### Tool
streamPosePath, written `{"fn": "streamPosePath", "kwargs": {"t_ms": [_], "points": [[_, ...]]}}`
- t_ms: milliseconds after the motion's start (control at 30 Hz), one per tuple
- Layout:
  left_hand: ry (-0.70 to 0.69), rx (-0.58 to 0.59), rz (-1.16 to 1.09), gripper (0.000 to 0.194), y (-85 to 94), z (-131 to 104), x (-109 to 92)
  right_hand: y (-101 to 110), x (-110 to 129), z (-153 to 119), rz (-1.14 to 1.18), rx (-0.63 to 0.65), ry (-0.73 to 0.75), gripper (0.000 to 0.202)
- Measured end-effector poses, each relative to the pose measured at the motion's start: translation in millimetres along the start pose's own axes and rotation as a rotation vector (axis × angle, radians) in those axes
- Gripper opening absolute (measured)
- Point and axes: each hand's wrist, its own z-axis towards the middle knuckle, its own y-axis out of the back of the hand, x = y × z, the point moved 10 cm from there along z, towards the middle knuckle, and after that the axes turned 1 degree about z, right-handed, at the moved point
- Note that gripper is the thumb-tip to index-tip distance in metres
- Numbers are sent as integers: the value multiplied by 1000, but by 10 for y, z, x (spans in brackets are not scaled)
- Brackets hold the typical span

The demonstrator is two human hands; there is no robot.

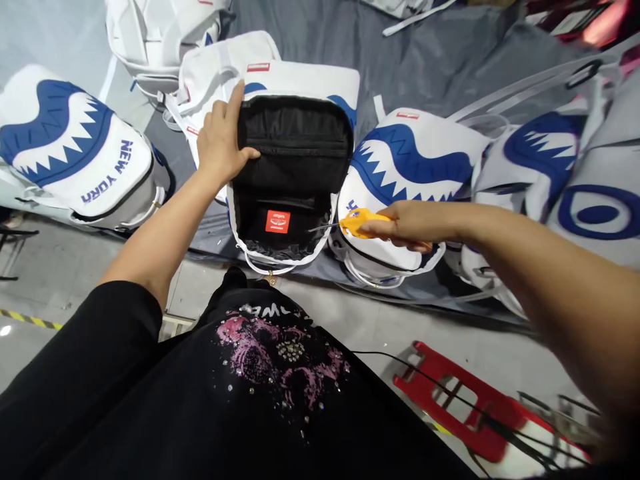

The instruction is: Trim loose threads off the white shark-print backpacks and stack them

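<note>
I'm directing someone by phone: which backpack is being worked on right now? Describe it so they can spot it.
Start at the grey table covered with white backpacks printed with blue shark mouths. The open backpack lies at the near edge, straight ahead of the person, between two closed ones. Only this one shows a black lining with a small red label; the left hand holds its flap up.

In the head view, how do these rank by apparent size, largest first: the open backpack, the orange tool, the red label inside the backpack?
1. Open backpack, held by the left hand.
2. Orange tool, in the right hand.
3. Red label, only slightly smaller than the tool's visible part.
</note>
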Motion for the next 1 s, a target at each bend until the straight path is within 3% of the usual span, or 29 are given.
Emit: {"fn": "streamPosePath", "kwargs": {"t_ms": [133,333,467,567,667,867,1000], "points": [[-62,15,-6,81,-95,75,54,-93,-83,-173,20,-143,1,34],[-134,10,-49,90,53,-33,3,-514,-21,-114,321,-179,94,34],[-151,47,-94,97,-10,74,20,-389,-77,-154,301,-372,56,35],[-164,71,-143,99,-78,127,20,-269,128,-229,138,-514,99,35],[-185,87,-168,98,-102,128,12,-312,360,-245,14,-544,90,38],[-172,122,-179,95,-199,224,118,-592,702,-206,-168,-499,-23,42],[-159,113,-231,93,-296,323,190,-1007,1086,-61,-47,-449,112,39]]}}
